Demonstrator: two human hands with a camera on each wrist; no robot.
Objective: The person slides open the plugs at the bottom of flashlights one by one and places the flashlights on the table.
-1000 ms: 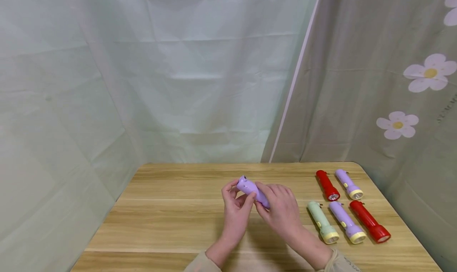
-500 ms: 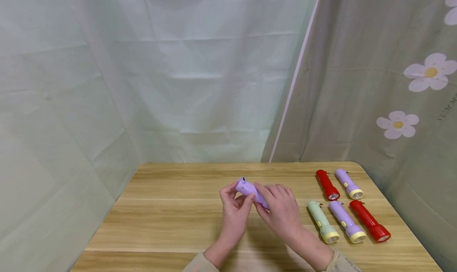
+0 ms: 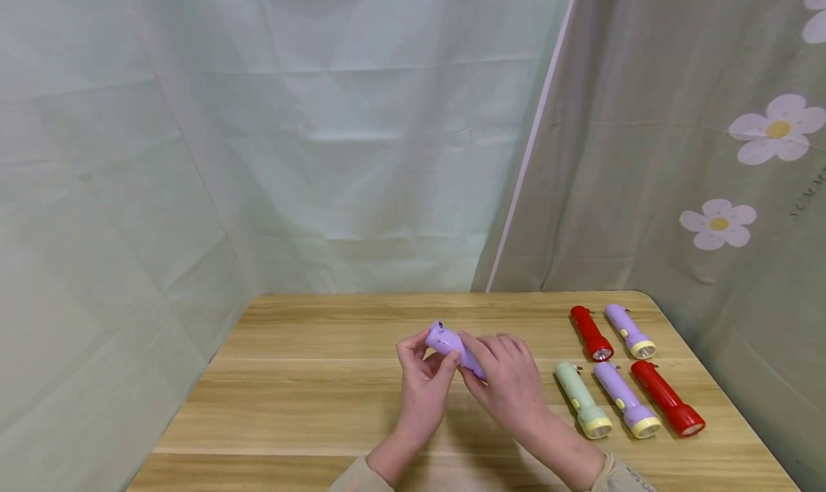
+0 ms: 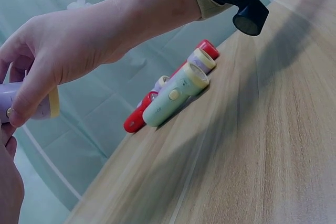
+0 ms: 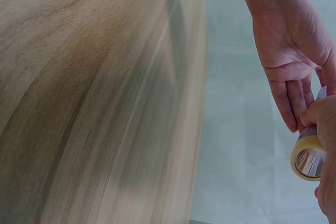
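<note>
Above the table's middle, both hands hold a purple flashlight (image 3: 445, 340) whose small end points up and left in the head view. My left hand (image 3: 422, 391) pinches it near that small end, thumb along its side. Wrapped over the lamp half is my right hand (image 3: 510, 381), which hides much of that part in the head view. The left wrist view shows the right thumb beside the small yellow button (image 4: 9, 112). A yellow rim (image 5: 296, 163) circles the clear lens in the right wrist view.
On the wooden table (image 3: 290, 377), to the right, lie a green flashlight (image 3: 581, 395), two purple flashlights, one nearer (image 3: 622, 395) and one farther, and two red flashlights, one farther (image 3: 589, 330) and one nearer. Pale curtains (image 3: 361, 155) hang behind the table.
Over the second, the flashlight's small end and my left hand have shifted slightly left and down. The last half second shows hardly any movement; both hands keep their hold.
</note>
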